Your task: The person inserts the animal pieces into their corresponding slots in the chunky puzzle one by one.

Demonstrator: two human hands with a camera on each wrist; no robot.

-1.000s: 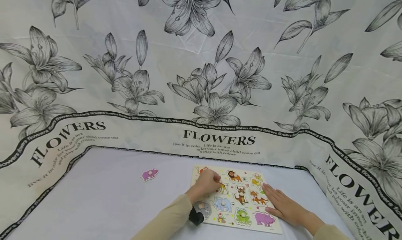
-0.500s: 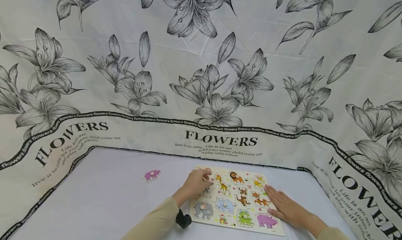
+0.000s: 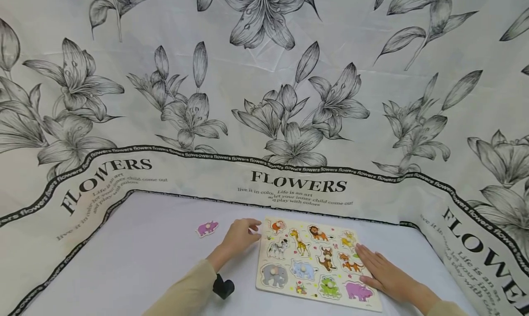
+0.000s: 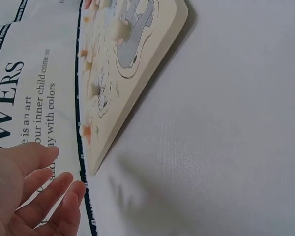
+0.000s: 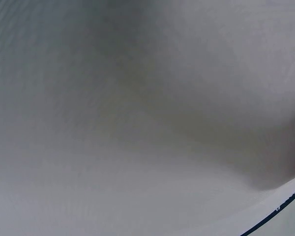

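A cream wooden puzzle board (image 3: 285, 284) with knobbed animal pieces lies on the white table. Its fitted pieces include a grey elephant (image 3: 274, 276), a zebra (image 3: 278, 249) and a green frog (image 3: 329, 287). My left hand (image 3: 239, 235) is beside the board's upper left edge, fingers loosely bent and holding nothing; the left wrist view shows that hand (image 4: 39, 196) with relaxed, parted fingers. With fingers straight, my right hand (image 3: 386, 274) rests along the board's right edge. Left of my left hand, a loose purple hippo piece (image 3: 207, 228) lies on the table.
A purple hippo picture (image 3: 358, 290) shows at the board's lower right corner. Behind the table rises a white cloth backdrop (image 3: 206, 173) with flower drawings and lettering. A black wrist-worn item (image 3: 223, 287) sits at my left sleeve. The right wrist view shows mostly white surface.
My left hand has moved left from over the giraffe and zebra, off the board, uncovering the monkey and zebra. My right hand stays at the right edge. The head view has shifted slightly.
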